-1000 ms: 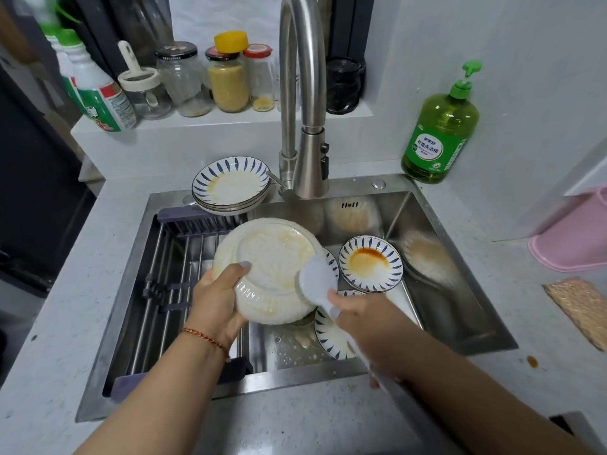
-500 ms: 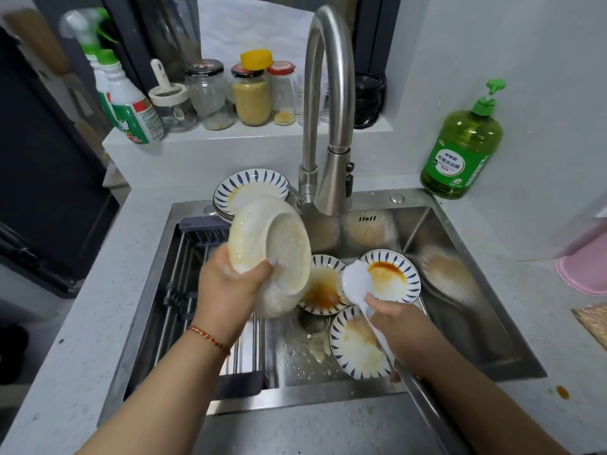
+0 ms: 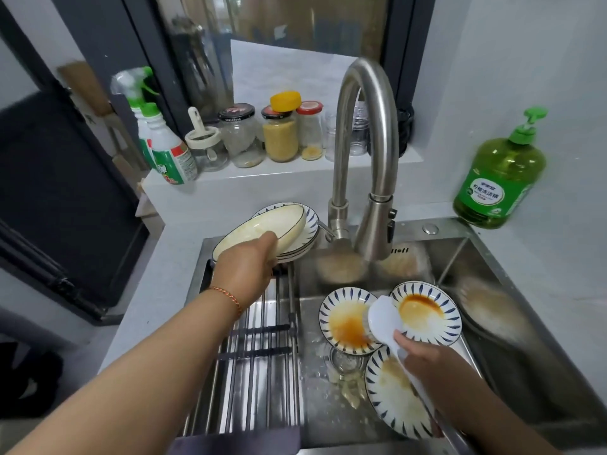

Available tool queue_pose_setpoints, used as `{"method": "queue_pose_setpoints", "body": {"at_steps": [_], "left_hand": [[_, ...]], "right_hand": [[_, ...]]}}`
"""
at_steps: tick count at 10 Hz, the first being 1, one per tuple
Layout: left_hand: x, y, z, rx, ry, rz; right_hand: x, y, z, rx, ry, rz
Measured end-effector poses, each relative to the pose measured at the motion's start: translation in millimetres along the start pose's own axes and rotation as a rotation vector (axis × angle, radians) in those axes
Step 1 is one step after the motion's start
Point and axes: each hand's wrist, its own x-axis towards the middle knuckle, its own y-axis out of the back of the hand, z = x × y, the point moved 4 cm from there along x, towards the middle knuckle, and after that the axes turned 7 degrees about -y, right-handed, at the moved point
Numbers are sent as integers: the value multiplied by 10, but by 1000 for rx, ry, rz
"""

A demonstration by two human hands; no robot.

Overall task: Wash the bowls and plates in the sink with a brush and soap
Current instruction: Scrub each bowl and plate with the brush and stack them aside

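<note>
My left hand [image 3: 244, 267] grips a cream bowl [image 3: 262, 229] by its near rim, holding it over the stack of blue-striped plates [image 3: 307, 239] at the sink's back left corner. My right hand [image 3: 427, 362] holds a white brush [image 3: 382, 320] above the steel sink [image 3: 512, 310]. Three blue-striped plates lie in the basin: one with an orange stain [image 3: 345, 318] under the brush head, one with a red-brown stain [image 3: 430, 308] to its right, one [image 3: 391, 399] nearest me, partly under my right wrist.
The curved steel tap [image 3: 368, 152] rises at the sink's back. A green soap bottle [image 3: 499, 178] stands at the back right. A roll-up drying rack [image 3: 259, 353] covers the sink's left part. Jars and spray bottles line the ledge [image 3: 262, 174] behind.
My left hand has carried the cream bowl from above the basin up and back-left to the plate stack. My right hand with the brush has stayed low over the stained plates.
</note>
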Motion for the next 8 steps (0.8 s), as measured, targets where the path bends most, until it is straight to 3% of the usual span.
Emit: {"method": "queue_pose_setpoints", "body": {"at_steps": [3, 5, 8], "left_hand": [[361, -536, -194, 322, -90, -220], [454, -662, -156, 349, -77, -235], [589, -834, -160, 300, -87, -241]], "right_hand": [[178, 76, -13, -91, -18, 152], [249, 56, -22, -200, -45, 121], [294, 83, 97, -68, -79, 112]]}}
